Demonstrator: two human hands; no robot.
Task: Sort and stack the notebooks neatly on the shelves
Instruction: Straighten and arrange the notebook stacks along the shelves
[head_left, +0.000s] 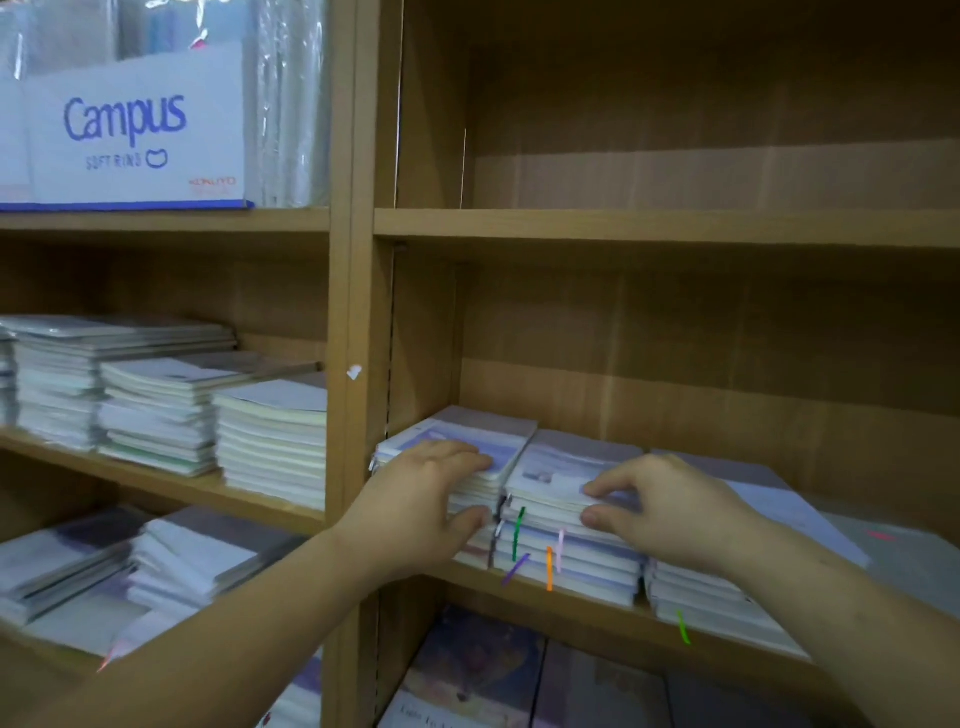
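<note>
At far left, on the top shelf of the left bay, one white Campus box (135, 130) is stood; on the shelf beneath it three notebook piles (156, 410) are seen side by side. On the right bay's middle shelf (587, 616) three stacks of notebooks are set in a row, each touching the next. The left stack (467, 431) is gripped by the left hand (415, 509), with the fingers laid over its top cover and the thumb pressed against its front edge. The middle stack (571, 561), from which four coloured ribbons (549, 569) hang, is pinched near its top by the right hand (670, 514), fingers above and thumb in front. The right stack (727, 603) is partly hidden behind the right wrist.
</note>
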